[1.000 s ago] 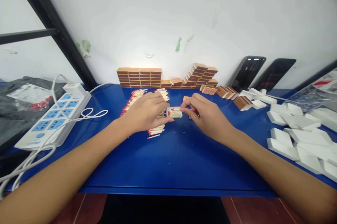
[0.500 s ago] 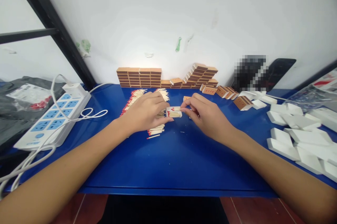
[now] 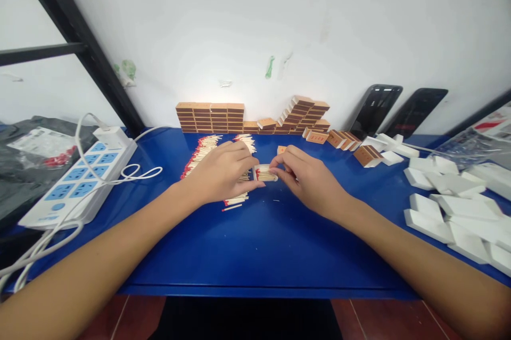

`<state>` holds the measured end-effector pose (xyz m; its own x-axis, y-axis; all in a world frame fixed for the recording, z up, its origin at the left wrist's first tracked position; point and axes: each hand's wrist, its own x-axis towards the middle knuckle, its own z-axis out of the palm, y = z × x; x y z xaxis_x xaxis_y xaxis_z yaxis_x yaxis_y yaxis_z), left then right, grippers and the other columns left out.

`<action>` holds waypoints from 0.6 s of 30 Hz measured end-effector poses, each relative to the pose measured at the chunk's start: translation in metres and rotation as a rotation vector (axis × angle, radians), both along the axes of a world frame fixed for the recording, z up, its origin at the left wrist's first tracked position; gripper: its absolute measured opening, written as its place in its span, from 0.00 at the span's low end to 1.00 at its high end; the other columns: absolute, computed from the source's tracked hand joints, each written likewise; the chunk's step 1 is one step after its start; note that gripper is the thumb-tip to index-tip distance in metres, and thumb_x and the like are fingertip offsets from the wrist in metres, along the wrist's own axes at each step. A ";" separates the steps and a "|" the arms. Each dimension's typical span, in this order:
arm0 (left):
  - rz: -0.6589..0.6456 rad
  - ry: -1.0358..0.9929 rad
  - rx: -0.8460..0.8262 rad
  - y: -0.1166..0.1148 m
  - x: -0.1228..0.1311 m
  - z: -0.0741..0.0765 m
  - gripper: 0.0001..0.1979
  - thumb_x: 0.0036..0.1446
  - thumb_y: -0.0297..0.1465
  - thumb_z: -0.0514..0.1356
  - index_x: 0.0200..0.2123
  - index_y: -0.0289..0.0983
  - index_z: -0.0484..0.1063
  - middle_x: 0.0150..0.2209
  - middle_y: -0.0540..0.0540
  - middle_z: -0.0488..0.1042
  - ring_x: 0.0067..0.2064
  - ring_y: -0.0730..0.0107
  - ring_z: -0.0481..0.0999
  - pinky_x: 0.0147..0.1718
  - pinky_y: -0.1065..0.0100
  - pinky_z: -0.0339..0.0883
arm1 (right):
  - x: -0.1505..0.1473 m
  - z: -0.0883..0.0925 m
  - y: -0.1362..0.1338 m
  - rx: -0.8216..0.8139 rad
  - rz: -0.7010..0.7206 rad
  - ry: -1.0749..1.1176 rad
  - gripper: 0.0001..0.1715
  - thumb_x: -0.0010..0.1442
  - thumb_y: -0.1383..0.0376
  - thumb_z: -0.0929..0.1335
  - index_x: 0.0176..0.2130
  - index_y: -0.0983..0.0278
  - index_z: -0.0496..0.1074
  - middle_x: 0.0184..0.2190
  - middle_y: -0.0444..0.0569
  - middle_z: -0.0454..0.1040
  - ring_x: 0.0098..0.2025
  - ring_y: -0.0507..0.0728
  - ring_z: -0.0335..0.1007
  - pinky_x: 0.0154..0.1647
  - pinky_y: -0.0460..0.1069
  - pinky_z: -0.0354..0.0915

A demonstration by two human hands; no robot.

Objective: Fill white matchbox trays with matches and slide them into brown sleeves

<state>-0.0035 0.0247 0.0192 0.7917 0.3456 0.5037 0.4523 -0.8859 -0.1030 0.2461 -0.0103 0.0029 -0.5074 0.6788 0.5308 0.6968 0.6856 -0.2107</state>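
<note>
— Several things crowd the smooth blue desk (image 3: 259, 244). What lies farthest left?
— A crumpled grey plastic bag (image 3: 24, 170). Next comes a long white plastic power strip with pale blue socket faces (image 3: 75, 180), and its round white cable (image 3: 136, 172) loops loosely over the desk.
— And next?
— A loose heap of thin wooden matches with red tips (image 3: 202, 149), fanned out flat. The left hand (image 3: 221, 172) lies over the heap's right part with its fingers curled. Its thumb and fingertips grip the left end of a small shallow white cardboard tray (image 3: 264, 172).
— What fills the tray?
— Matches laid side by side, red heads toward its left end. The tray is at the desk's middle, between both hands and just beside the heap. I cannot tell whether it rests on the desk or is lifted slightly.
— And the right hand?
— The right hand (image 3: 307, 180) pinches the tray's right end with narrow, bent fingers.
— Behind them?
— Flat brown cardboard matchbox sleeves (image 3: 211, 117) are stacked against the white wall in a neat, brick-like block. Beside it is a leaning stack of the same brown sleeves (image 3: 305, 111), slumped stepwise.
— Farther right?
— Two glossy black flat slabs (image 3: 375, 108) are propped against the wall. White rectangular cardboard pieces (image 3: 451, 207) are scattered at the desk's right end.
</note>
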 end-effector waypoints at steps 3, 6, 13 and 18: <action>0.000 -0.005 0.002 0.000 0.000 0.000 0.19 0.67 0.45 0.63 0.42 0.33 0.79 0.38 0.40 0.79 0.42 0.57 0.77 0.44 0.59 0.71 | -0.001 -0.002 0.000 0.025 -0.002 -0.020 0.04 0.73 0.68 0.66 0.43 0.64 0.72 0.37 0.47 0.71 0.29 0.53 0.65 0.30 0.48 0.60; 0.005 -0.004 -0.004 0.000 0.000 0.000 0.18 0.67 0.44 0.64 0.42 0.34 0.79 0.38 0.40 0.79 0.42 0.58 0.77 0.44 0.59 0.71 | -0.002 -0.001 0.000 0.037 -0.002 -0.024 0.04 0.73 0.67 0.66 0.43 0.64 0.72 0.37 0.48 0.71 0.30 0.53 0.65 0.30 0.48 0.61; -0.008 -0.015 0.008 0.001 -0.002 0.001 0.19 0.68 0.45 0.63 0.44 0.33 0.79 0.38 0.40 0.79 0.42 0.58 0.78 0.44 0.59 0.72 | 0.001 0.002 -0.001 0.030 -0.016 -0.007 0.04 0.73 0.66 0.66 0.44 0.63 0.72 0.37 0.48 0.70 0.31 0.53 0.65 0.30 0.48 0.62; -0.012 -0.010 0.012 0.001 -0.002 0.001 0.19 0.68 0.45 0.63 0.45 0.33 0.79 0.38 0.40 0.80 0.42 0.58 0.78 0.44 0.59 0.72 | 0.000 0.004 -0.002 0.033 -0.017 -0.004 0.04 0.73 0.66 0.66 0.43 0.63 0.71 0.37 0.47 0.70 0.31 0.53 0.65 0.30 0.48 0.62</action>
